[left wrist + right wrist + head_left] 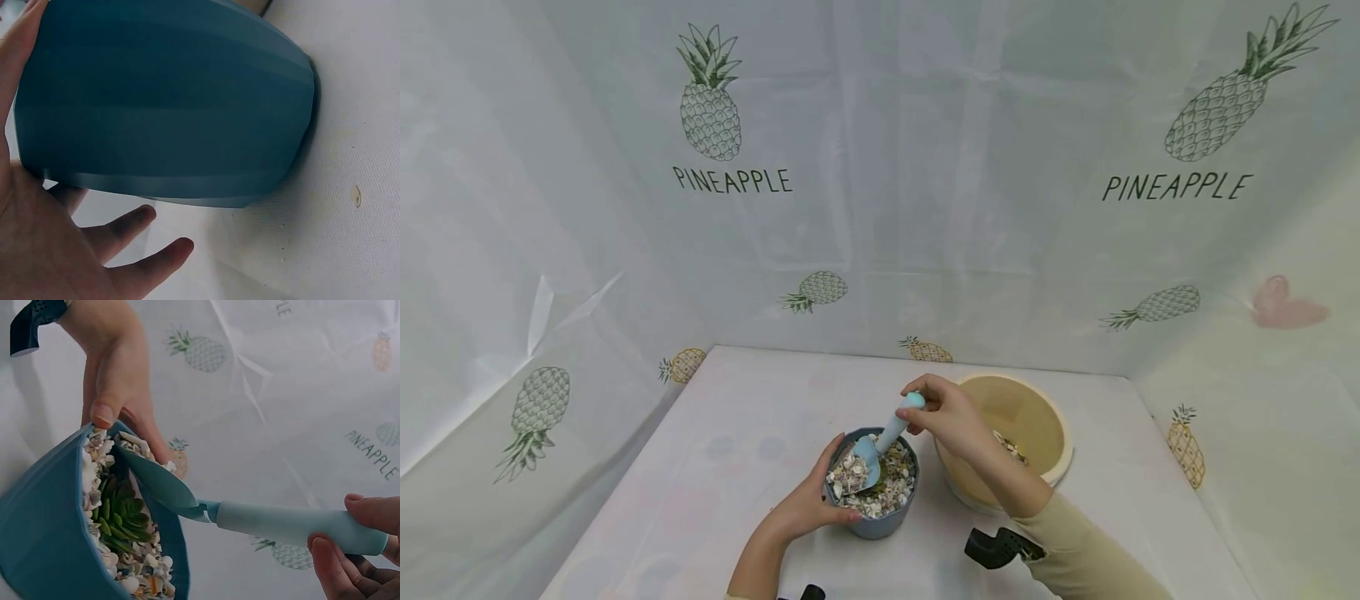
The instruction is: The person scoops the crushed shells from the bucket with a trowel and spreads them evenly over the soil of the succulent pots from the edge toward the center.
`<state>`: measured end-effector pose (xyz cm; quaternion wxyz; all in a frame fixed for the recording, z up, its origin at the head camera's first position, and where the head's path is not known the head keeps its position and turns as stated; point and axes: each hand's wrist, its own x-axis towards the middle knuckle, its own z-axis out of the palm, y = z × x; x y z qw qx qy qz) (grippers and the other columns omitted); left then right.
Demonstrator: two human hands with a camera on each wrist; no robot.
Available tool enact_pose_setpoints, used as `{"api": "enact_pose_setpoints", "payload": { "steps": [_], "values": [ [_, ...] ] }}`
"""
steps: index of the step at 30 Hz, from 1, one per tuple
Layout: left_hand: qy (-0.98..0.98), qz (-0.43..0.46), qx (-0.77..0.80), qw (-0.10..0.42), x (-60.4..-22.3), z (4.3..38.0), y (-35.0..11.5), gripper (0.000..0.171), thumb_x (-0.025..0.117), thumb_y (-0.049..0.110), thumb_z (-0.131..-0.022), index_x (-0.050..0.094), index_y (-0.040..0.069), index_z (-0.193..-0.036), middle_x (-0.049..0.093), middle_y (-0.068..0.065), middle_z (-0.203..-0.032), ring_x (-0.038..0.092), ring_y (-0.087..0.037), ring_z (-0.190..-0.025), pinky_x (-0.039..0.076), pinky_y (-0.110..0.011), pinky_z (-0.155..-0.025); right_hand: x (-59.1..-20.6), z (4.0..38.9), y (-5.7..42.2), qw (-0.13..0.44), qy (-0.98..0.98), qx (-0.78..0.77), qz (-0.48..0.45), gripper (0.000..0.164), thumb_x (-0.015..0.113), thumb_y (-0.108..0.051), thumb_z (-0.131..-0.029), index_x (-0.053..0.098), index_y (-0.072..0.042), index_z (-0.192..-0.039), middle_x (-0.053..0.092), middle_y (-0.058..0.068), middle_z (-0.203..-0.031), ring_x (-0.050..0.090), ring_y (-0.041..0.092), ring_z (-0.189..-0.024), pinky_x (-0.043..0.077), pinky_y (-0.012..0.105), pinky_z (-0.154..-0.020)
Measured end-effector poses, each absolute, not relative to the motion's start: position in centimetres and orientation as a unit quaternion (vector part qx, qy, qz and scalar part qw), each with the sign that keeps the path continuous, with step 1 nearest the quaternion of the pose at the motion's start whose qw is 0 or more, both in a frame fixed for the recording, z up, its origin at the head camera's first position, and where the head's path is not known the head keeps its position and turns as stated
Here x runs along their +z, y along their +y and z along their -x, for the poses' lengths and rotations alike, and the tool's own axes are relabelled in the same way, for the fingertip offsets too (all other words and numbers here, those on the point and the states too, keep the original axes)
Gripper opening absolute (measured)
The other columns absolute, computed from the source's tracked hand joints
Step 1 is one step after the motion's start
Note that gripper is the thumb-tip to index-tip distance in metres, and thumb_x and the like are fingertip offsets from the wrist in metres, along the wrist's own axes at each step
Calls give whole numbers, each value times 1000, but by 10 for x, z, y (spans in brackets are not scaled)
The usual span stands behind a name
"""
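My right hand (953, 421) pinches the end of the handle of a light-blue trowel (892, 433). The trowel's blade tilts down into a blue-grey flower pot (880, 527), with small shells along its tip. White and tan shells (153, 565) fill the pot's top around a green succulent (122, 515), partly hidden by the blade in the head view. My left hand (808, 507) grips the pot's rim from the left, thumb on the near side and index finger on the far side. In the left wrist view, its other fingers (153, 259) extend beside the pot wall.
A cream-coloured bucket (1058, 417) stands right of the pot, partly behind my right forearm, with some shells (1011, 447) at its bottom. White sheeting printed with pineapples (711, 121) hangs behind and beside the white-covered table (700, 492). Small crumbs lie on the table.
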<state>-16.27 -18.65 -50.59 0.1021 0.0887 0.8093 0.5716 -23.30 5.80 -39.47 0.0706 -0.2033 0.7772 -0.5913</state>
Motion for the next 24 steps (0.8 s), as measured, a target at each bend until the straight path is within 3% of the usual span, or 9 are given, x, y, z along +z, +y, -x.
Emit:
{"api": "enact_pose_setpoints", "payload": {
  "steps": [7,24],
  "values": [
    [810,-94,569,103,-507,163,-187,118,88,20,-73,5,22,-158,9,-29,-158,14,-56,-138,23,-75,-99,-386,239,51,62,786,-570,229,24,75,-14,-87,66,-5,-109,69,5,-83,67,23,-68,56,35,-64],
    [812,-93,567,106,-508,163,-188,119,88,22,-73,4,22,-158,6,-29,-158,13,-57,-138,24,-75,-99,-379,251,42,51,792,-560,236,27,75,-11,-87,65,-1,-110,69,7,-86,67,24,-66,57,33,-63]
  ]
}}
